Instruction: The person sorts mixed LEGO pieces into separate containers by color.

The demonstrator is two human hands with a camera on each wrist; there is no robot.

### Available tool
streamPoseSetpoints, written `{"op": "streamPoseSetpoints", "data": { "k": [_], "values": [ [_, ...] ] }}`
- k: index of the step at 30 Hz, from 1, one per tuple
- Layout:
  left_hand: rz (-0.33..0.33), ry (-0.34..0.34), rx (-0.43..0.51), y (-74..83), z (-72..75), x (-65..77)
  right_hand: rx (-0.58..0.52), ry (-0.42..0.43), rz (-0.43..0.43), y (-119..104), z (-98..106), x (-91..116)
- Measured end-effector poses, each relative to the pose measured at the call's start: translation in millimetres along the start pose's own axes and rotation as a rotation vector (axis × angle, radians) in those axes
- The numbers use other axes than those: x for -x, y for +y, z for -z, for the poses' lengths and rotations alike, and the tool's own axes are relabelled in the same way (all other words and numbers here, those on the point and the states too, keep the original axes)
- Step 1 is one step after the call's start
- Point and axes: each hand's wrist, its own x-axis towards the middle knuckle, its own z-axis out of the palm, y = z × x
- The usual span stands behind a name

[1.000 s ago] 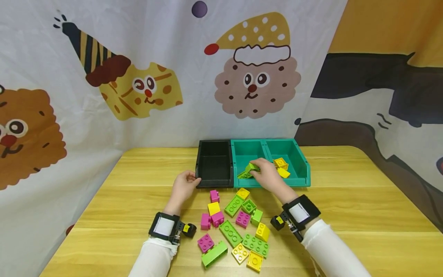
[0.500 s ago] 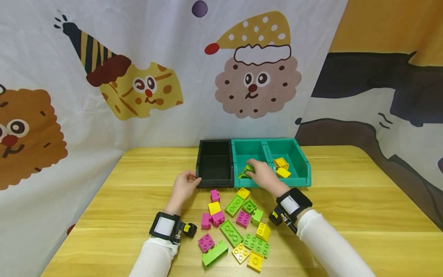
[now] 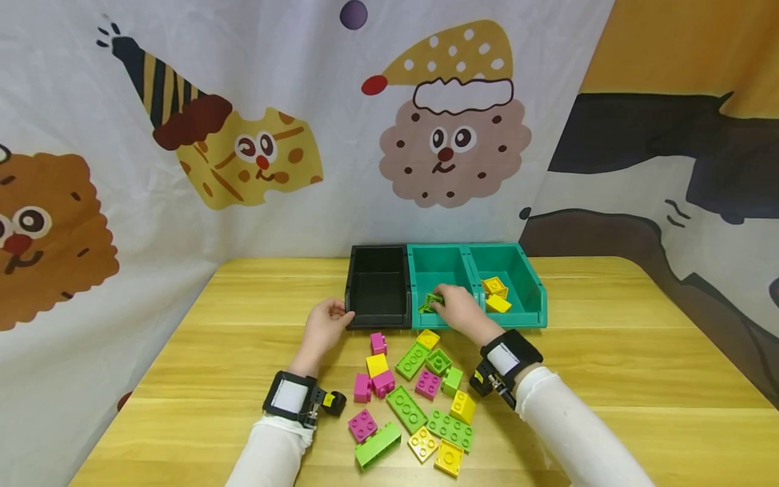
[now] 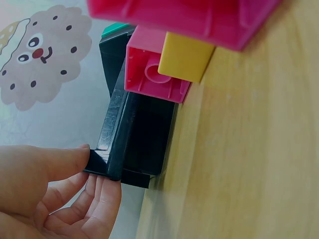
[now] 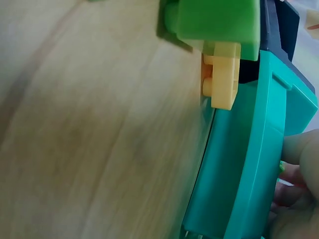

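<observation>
My left hand [image 3: 324, 331] pinches the front left corner of a black bin [image 3: 380, 319]; in the left wrist view the thumb lies on one side of the black rim [image 4: 113, 134] and the fingers on the other. My right hand [image 3: 464, 313] reaches into the left compartment of a teal bin [image 3: 438, 260] and holds a green toy brick [image 3: 433, 300] low inside it. Other green there is mostly covered by the hand. In the right wrist view the teal front wall [image 5: 259, 164] hides most of the fingers, and only a speck of green shows.
Yellow bricks [image 3: 498, 304] lie in the teal bin's right compartment. Several loose pink, yellow and green bricks, such as a long green brick [image 3: 406, 410] and a pink brick [image 3: 362, 426], are spread on the wooden table [image 3: 231, 379] between the forearms. A printed cloth [image 3: 274, 230] hangs behind.
My right hand has moved slightly left and lower into the teal left compartment with the green brick, and its forearm shifted left. My left hand stays on the black bin.
</observation>
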Motion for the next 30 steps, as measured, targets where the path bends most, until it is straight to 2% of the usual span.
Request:
{"op": "streamPoseSetpoints", "data": {
  "k": [6, 11, 19, 27, 30],
  "values": [
    [0.009, 0.0, -0.005, -0.7, -0.8, 1.1, -0.003, -0.037, -0.006, 3, -1, 1],
    [-0.005, 0.0, -0.012, -0.9, -0.9, 1.6, -0.027, -0.029, 0.017, 3, 0, 3],
    [0.009, -0.006, -0.008, -0.5, -1.2, -0.4, -0.094, 0.049, 0.106, -2, 16, 13],
    [0.008, -0.007, -0.005, -0.4, -1.4, -0.6, -0.218, 0.153, 0.182, -5, 34, 26],
    [0.017, -0.005, -0.007, -0.1, -1.5, -1.0, -0.248, 0.167, 0.2, -6, 37, 32]
  ]
}}
